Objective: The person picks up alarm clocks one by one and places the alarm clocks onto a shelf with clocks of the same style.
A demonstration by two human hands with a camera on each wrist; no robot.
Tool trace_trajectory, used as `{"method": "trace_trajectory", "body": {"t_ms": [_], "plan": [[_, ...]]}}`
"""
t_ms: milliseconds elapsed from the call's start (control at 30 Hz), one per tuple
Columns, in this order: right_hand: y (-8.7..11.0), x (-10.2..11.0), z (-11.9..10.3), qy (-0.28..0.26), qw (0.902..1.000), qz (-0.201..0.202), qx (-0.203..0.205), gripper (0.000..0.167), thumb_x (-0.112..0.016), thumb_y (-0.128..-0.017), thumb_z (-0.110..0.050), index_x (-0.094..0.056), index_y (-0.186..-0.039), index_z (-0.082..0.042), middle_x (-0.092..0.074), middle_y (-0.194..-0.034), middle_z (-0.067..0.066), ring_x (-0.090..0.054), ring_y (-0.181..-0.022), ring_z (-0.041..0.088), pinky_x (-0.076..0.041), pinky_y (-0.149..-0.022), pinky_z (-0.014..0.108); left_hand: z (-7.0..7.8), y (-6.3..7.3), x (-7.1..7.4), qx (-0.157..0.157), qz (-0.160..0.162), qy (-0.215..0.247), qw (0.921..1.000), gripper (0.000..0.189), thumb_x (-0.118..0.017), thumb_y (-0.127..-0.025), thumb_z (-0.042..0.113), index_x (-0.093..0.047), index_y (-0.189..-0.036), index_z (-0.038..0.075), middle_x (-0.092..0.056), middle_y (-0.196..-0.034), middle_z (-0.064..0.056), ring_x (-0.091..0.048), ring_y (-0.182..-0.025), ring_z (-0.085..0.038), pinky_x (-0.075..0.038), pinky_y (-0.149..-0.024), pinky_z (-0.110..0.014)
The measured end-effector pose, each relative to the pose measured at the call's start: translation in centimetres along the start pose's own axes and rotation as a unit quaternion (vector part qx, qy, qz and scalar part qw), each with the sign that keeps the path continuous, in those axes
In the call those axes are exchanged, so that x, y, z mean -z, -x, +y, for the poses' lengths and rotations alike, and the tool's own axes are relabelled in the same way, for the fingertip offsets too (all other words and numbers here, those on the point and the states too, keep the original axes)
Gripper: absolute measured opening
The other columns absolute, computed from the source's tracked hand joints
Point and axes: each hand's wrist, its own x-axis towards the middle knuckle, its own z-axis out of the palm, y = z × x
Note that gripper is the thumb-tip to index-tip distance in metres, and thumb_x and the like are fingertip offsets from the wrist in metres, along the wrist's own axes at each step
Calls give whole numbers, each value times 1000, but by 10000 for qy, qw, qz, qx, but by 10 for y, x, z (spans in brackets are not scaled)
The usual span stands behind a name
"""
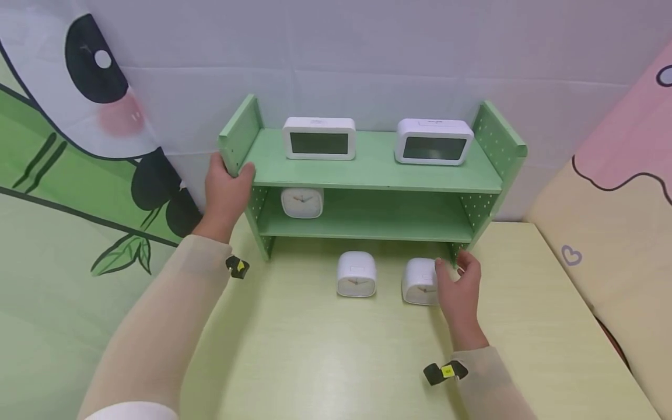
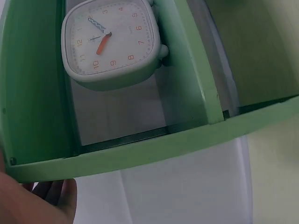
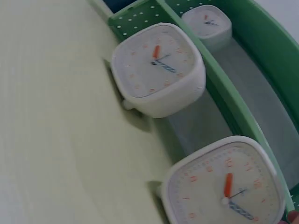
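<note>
A light green two-level shelf stands on the table against the back wall. My left hand grips the front edge of its left side panel, thumb inside and fingers behind. Beside the right white alarm clock on the table is my right hand, its thumb at the clock's right side and its fingers loosely bent. Only fingertips show in the right wrist view. Another white alarm clock sits to the left on the table. A third alarm clock occupies the left of the lower shelf level.
Two white digital clocks, one left and one right, stand on the top level. The light wood table extends in front. Printed cloth hangs behind and at both sides.
</note>
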Motion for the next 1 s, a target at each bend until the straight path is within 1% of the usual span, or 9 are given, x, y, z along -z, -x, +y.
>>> {"method": "trace_trajectory", "body": {"t_ms": [100, 200, 333, 500, 667, 800, 900, 1000], "plan": [[7, -3, 5, 60, 9998, -98, -154, 70, -68, -99, -26, -33, -150, 6, -39, -147, 21, -36, -138, 35, -26, -116, 48, 1, -4, -2, 265, -130, 231, 9993, 64, -56, -101, 41, -35, -156, 15, -46, -151, -10, -45, -135, -22, -36, -114, -43], [13, -5, 7, 75, 9992, -147, -353, 74, -71, -97, -27, -32, -151, 5, -38, -149, 23, -35, -139, 36, -26, -116, 49, 0, -5, -4, 512, -207, 546, 9970, 64, -56, -102, 41, -33, -159, 21, -43, -155, -7, -41, -140, -19, -32, -117, -41], [20, -6, 8, 107, 9977, -197, -648, 80, -74, -96, -29, -29, -153, 4, -35, -152, 23, -32, -140, 38, -25, -117, 51, -3, -4, -8, 608, -178, 1086, 9921, 62, -56, -103, 39, -35, -158, 20, -44, -152, -7, -42, -137, -18, -31, -117, -38], [29, -6, 14, 182, 9961, -98, -855, 89, -78, -92, -34, -26, -155, 2, -32, -154, 22, -30, -142, 39, -25, -117, 53, -9, -2, -16, 555, -110, 1686, 9841, 58, -58, -103, 35, -40, -155, 16, -47, -148, -7, -45, -133, -19, -32, -116, -37], [36, -13, 21, 9, 9950, -17, -996, 92, -81, -90, -31, -24, -155, 2, -31, -153, 22, -30, -140, 39, -26, -115, 53, -20, 0, -20, 601, -57, 2230, 9729, 59, -62, -101, 34, -42, -154, 16, -48, -145, -5, -45, -132, -19, -32, -116, -38], [42, -20, 27, -163, 9944, 10, -1043, 95, -83, -88, -29, -23, -155, 1, -31, -151, 20, -33, -136, 36, -30, -113, 51, -25, -1, -22, 491, 32, 2553, 9656, 58, -64, -99, 30, -46, -152, 14, -51, -142, -5, -46, -130, -20, -33, -114, -35], [45, -25, 32, -191, 9948, 82, -1001, 95, -84, -87, -29, -23, -155, -2, -31, -151, 17, -36, -132, 34, -32, -110, 51, -24, -1, -23, 412, 128, 2630, 9638, 56, -65, -99, 27, -48, -149, 11, -53, -139, -5, -48, -129, -20, -35, -113, -34], [47, -30, 35, -112, 9954, 141, -946, 96, -85, -86, -30, -23, -155, -4, -30, -153, 17, -37, -131, 34, -33, -108, 52, -19, -1, -23, 274, 201, 2460, 9687, 53, -65, -98, 23, -49, -148, 10, -54, -139, -6, -50, -128, -20, -36, -112, -34]]}}
